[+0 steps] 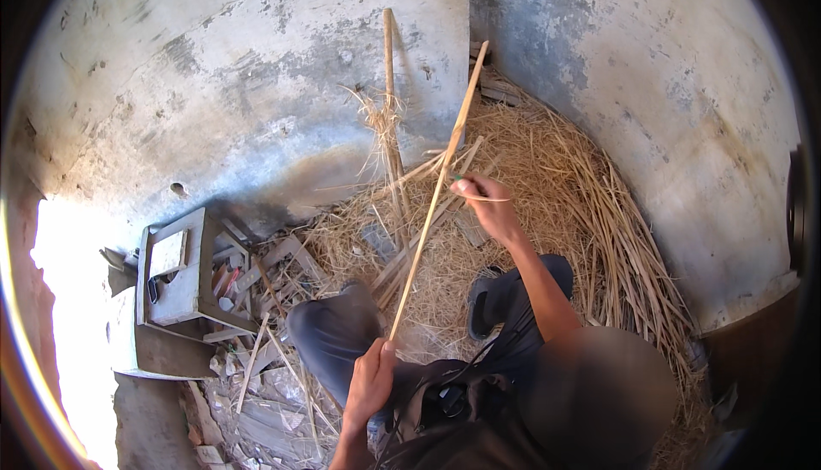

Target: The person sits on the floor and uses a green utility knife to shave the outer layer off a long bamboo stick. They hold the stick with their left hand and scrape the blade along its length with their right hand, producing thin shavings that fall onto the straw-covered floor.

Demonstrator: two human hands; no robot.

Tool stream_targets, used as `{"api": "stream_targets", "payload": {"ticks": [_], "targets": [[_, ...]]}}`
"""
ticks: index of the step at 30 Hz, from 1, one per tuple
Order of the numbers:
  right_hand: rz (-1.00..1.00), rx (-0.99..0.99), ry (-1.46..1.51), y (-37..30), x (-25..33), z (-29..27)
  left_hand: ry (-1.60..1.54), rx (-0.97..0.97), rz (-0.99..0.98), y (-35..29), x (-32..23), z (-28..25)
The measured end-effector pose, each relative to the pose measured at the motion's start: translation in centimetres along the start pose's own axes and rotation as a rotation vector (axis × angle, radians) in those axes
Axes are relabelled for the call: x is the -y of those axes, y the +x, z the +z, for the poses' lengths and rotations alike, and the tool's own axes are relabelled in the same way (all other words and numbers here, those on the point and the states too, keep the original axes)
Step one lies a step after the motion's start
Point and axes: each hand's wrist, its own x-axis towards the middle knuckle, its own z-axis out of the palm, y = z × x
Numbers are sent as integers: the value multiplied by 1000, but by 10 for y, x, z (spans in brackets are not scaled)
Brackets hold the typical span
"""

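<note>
A long pale bamboo strip (421, 243) runs slantwise up and away from my lap. Its lower end is gripped in my left hand (371, 379), fingers closed round it, by my left knee. Further up, my right hand (487, 203) is closed just to the right of the strip. A bit of green and a thin, pale, curved piece show at its fingers; I cannot make out what it holds. The far end of the strip widens and points at the corner of the walls. Behind it a wooden stake (389, 68) stands upright, with shavings caught on it.
Straw-like shavings (530, 153) cover the floor ahead. A bundle of long thin strips (624, 239) lies along the right wall. A wooden stool-like frame (184, 269) lies at the left, beside wood scraps (282, 256). My bent legs (333, 325) flank the strip.
</note>
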Motion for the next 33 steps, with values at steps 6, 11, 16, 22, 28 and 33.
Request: {"api": "stream_targets", "payload": {"ticks": [6, 11, 16, 22, 28, 33], "targets": [[236, -72, 349, 1, 0, -4, -109, 54, -131, -13, 15, 4], [204, 74, 364, -12, -6, 15, -51, -62, -21, 9, -4, 15], [333, 225, 504, -22, 23, 31, 55, -141, 65, 33, -22, 24], [359, 218, 616, -18, 13, 29, 128, -133, 122, 44, -35, 27], [277, 116, 605, -14, 16, 24, 144, -175, 175, 42, -19, 37], [248, -8, 604, -7, 21, 14, 233, -144, 122, 34, -23, 40]]}}
